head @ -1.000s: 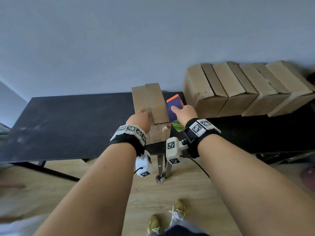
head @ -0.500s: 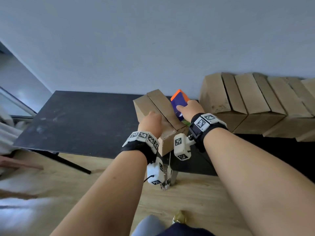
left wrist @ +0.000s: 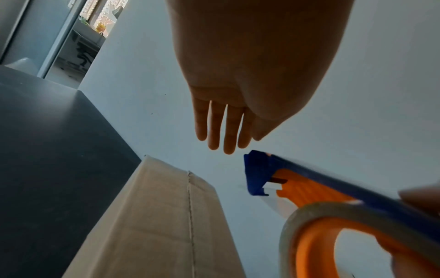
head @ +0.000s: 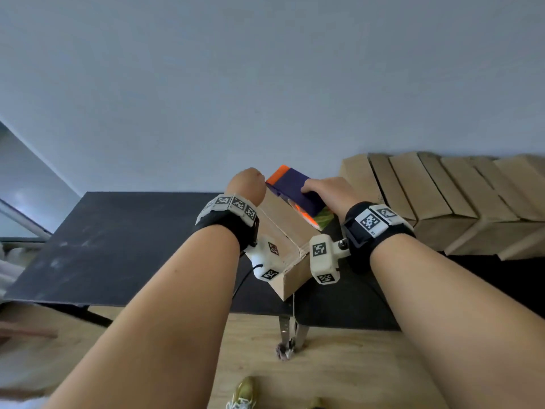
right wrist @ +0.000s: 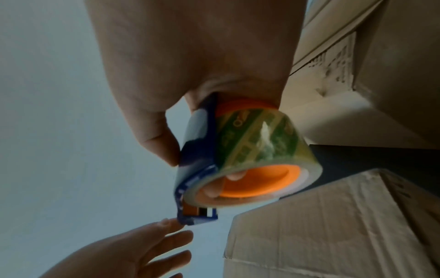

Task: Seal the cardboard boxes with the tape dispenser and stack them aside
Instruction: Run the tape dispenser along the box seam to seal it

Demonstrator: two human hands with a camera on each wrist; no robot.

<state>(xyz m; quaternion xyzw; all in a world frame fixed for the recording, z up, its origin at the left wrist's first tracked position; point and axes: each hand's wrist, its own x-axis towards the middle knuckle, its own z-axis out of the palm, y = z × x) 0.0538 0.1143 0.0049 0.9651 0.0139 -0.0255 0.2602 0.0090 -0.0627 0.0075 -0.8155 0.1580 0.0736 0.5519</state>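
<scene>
A closed cardboard box (head: 284, 228) lies diagonally near the front edge of the black table (head: 118, 237), its centre seam (left wrist: 189, 206) visible. My right hand (head: 324, 188) grips a blue and orange tape dispenser (head: 295, 193) with a clear tape roll (right wrist: 257, 143), held in the air above the box's far end. My left hand (head: 246, 184) hovers over the box with straight fingers (left wrist: 223, 129), holding nothing. Its fingertips (right wrist: 171, 224) are right at the dispenser's blue front end (left wrist: 256, 175); whether they touch it is unclear.
A row of several closed cardboard boxes (head: 460, 202) leans together along the wall on the table's right side. The table's left half (head: 88, 261) is bare black surface. Wooden floor and my shoes (head: 243, 394) lie below the table's front edge.
My left hand has lifted off the box and opened beside the dispenser. The right hand has raised the dispenser off the table. The box has turned diagonal, and the view has tilted up.
</scene>
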